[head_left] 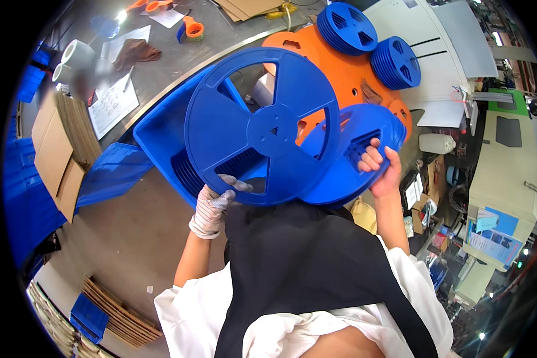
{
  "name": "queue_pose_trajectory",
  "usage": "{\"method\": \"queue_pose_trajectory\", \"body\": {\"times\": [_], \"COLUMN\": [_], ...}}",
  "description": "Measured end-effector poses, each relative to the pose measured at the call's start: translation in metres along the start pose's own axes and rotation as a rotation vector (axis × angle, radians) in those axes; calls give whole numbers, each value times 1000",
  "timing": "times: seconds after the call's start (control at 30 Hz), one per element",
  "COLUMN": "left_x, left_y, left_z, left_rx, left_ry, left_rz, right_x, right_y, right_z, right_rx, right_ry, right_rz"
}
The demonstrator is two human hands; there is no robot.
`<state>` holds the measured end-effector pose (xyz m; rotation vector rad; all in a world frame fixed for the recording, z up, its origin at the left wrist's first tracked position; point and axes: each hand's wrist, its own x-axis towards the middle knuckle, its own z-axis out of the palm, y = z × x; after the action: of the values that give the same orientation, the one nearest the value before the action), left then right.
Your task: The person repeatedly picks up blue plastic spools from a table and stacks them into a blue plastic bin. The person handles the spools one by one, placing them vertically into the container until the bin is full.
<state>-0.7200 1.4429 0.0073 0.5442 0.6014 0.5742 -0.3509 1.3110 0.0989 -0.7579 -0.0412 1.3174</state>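
My left hand (216, 203), in a striped white glove, grips the lower left edge of a large blue plastic reel disc (274, 132). The disc has wide cut-out windows and faces me, raised over a blue bin (155, 128). Inside the bin, more blue discs (188, 173) stand in a row, partly hidden behind the raised one. My bare right hand (380, 167) has its fingers curled at the edge of a second group of blue discs (346, 173), stacked together and tilted. Its thumb rests near their rim.
An orange plate (352, 77) carries two smaller stacks of blue reels (347, 28) at the far side. A grey table (221, 39) holds papers, a brown cloth (136, 53) and orange tape dispensers (192, 28). Cardboard (65, 149) stands at left; a beige machine (501, 173) at right.
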Motion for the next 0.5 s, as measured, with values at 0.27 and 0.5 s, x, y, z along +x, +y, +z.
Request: {"method": "queue_pose_trajectory", "body": {"times": [0.27, 0.5], "left_x": [-1, 16], "left_y": [-15, -11], "left_z": [-16, -47], "left_rx": [-294, -6], "left_ry": [114, 399], "left_rz": [-57, -55], "right_x": [-3, -6], "right_y": [-1, -6], "right_z": [0, -7], "right_rx": [-46, -62], "right_ry": [28, 77], "right_rz": [-18, -22]}}
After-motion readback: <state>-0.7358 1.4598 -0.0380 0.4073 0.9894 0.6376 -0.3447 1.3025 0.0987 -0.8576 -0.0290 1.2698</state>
